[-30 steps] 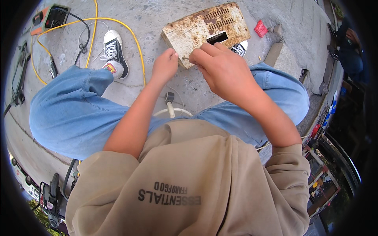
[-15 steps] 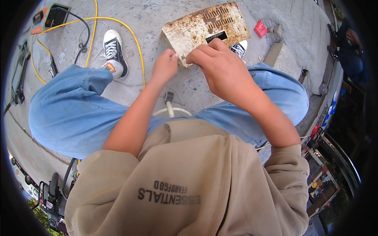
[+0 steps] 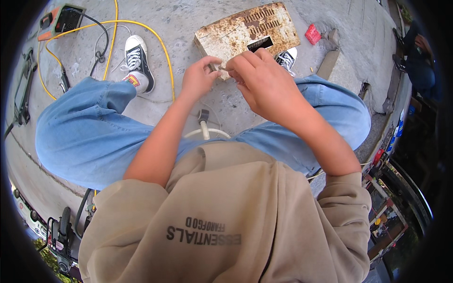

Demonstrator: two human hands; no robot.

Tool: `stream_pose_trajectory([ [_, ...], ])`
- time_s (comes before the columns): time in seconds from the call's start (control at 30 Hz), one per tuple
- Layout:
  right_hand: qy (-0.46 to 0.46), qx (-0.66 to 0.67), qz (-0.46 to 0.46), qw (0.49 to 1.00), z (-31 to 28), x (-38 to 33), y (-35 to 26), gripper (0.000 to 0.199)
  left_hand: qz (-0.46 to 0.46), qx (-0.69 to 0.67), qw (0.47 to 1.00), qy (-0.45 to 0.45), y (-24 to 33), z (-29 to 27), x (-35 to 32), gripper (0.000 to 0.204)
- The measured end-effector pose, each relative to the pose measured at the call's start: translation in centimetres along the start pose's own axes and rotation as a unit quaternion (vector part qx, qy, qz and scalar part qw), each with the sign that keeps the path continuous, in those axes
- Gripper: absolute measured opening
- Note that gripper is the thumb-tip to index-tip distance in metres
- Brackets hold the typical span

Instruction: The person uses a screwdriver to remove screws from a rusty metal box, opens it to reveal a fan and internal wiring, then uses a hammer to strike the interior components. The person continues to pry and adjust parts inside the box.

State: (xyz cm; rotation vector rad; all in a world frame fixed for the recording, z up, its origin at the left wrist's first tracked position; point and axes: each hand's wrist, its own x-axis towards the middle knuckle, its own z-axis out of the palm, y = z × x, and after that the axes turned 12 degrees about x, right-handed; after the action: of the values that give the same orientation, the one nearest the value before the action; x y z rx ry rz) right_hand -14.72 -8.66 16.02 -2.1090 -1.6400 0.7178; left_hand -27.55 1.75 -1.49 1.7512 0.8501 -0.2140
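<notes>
My left hand [image 3: 198,79] is closed in a pinch, thumb and forefinger nearly meeting round something small and greyish that I cannot make out. Close to its right, my right hand [image 3: 265,84] is also closed, knuckles up. A thin greyish tip shows at its fingers, pointing toward the left hand, but its kind is too small to tell. Both hands are held in front of a rusty, white-painted metal housing [image 3: 222,40] with vent slots and a rectangular cutout. The hands overlap its near edge in the picture; whether they touch it I cannot tell.
A yellow cable [image 3: 163,45] curves over the concrete floor [image 3: 188,16] on the left, near an orange-and-black machine [image 3: 66,21]. A pale handle-like tube [image 3: 204,129] stands between my legs. A red scrap [image 3: 312,34] and a concrete ledge [image 3: 344,75] lie right. Another person [image 3: 420,66] is far right.
My left hand's fingers have moved up and spread into a pinch round something small. My right hand has shifted slightly, and a thin tip now shows at its fingers. The housing has hardly moved.
</notes>
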Motion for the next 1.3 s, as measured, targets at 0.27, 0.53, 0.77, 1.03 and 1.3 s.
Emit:
stream_pose_trajectory([
  [0.27,0.028,-0.029,-0.012,0.999,0.2,0.1,0.2,0.027,0.001,-0.006,1.000,0.004,0.0,0.1,0.0,0.031],
  [0.53,-0.012,-0.014,0.096,0.995,0.6,-0.1,-0.5,0.020,0.056,0.097,0.991,0.068,0.1,0.4,-0.2,0.028],
  [0.77,0.032,-0.021,-0.046,0.998,0.6,-0.2,0.1,0.018,0.080,0.219,0.970,0.071,1.7,0.0,-0.6,0.021],
  [1.03,-0.005,-0.017,0.107,0.994,0.9,-0.2,-0.8,0.024,0.096,0.203,0.972,0.068,1.2,0.3,0.2,0.016],
  [1.3,0.032,-0.018,-0.019,0.999,0.3,-0.1,0.1,0.022,0.154,0.285,0.939,0.115,1.2,0.3,-0.2,0.025],
])
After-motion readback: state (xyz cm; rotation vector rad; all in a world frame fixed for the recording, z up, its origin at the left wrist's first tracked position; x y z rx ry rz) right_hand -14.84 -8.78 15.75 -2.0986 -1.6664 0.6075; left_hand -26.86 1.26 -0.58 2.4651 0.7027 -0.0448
